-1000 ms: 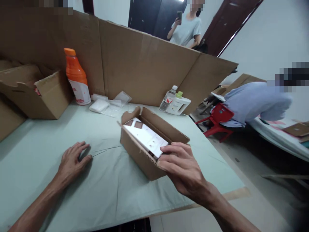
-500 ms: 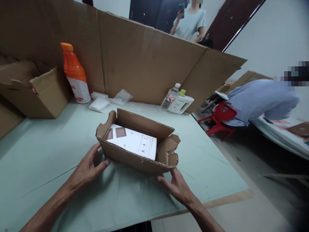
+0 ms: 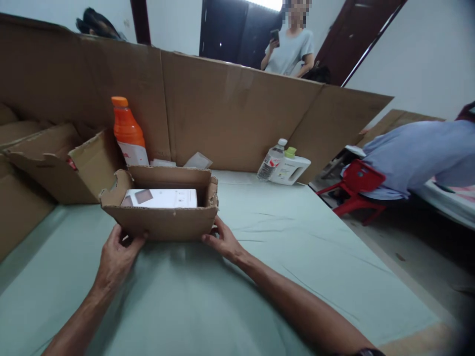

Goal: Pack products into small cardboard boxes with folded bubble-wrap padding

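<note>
Squaring up the open cardboard box (image 3: 163,217) at centre left of the frame, white packet (image 3: 161,198) lying flat inside. Left hand (image 3: 117,254) and right hand (image 3: 222,240) pressed against the lower corners, fingers loosely curled, box between them. Probably calls next for a firmer two-sided grip.

Your right side of the tabletop (image 3: 297,237) lies open out to its right edge, as does the near strip in front of you. At the far edge a cardboard wall (image 3: 230,109) closes the way. The far-left corner is crowded: a large carton (image 3: 48,165), an orange bottle (image 3: 128,131). Two bottles (image 3: 284,165) stand at the far-right corner.
</note>
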`<state>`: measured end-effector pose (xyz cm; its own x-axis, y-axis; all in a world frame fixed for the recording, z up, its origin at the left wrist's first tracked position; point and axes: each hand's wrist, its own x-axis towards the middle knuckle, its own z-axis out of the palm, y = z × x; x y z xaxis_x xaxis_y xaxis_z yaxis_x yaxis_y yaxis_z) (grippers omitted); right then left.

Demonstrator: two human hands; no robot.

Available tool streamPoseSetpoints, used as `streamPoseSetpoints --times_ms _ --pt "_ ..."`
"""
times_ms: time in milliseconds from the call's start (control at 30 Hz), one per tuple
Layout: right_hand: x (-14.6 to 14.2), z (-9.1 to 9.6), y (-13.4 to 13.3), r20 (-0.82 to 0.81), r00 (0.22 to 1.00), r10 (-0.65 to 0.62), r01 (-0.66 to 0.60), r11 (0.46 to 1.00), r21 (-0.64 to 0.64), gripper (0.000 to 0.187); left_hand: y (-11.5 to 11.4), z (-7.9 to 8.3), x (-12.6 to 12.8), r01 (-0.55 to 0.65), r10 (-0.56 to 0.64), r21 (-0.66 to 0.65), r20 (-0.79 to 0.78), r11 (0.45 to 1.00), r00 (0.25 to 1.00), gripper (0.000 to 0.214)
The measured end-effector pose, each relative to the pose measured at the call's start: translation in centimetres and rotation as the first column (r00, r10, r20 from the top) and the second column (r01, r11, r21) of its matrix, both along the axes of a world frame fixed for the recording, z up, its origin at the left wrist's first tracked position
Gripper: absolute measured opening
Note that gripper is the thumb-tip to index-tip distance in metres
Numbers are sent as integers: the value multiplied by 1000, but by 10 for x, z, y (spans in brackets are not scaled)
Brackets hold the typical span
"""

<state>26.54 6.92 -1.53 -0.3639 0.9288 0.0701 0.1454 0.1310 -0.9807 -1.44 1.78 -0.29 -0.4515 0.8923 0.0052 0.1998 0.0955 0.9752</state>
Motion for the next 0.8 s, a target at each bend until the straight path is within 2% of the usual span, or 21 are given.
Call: streamPoseSetpoints --times_ms 67,167,233,333,467,533,633,800 --pt "-2 1 18 -11 997 74 -75 997 -24 74 7 -10 -6 -19 19 -11 -8 1000 1000 63" --pt "11 10 47 186 977 101 -109 994 33 49 8 -23 -8 -37 37 -15 -29 999 999 59" --pt "19 23 75 349 937 6 -50 992 116 34 7 -28 -6 -40 40 -14 -35 999 999 55" --pt "14 44 136 458 873 -165 61 971 232 30 8 -32 -6 -28 27 -26 -30 999 999 52" --pt "-22 62 223 603 726 -330 140 930 340 21 12 -44 -12 -30 30 -12 -37 999 999 55" --pt "-42 61 251 671 645 -365 158 923 351 21 12 -51 -16 -19 18 -13 -42 1000 999 57" --pt "-56 55 263 735 563 -378 151 921 359 29 11 -58 -23 16 -17 -30 -47 999 999 58" --pt "-35 57 247 746 532 -401 127 909 397 34 11 -57 -21 6 -7 -12 -88 1000 996 54"
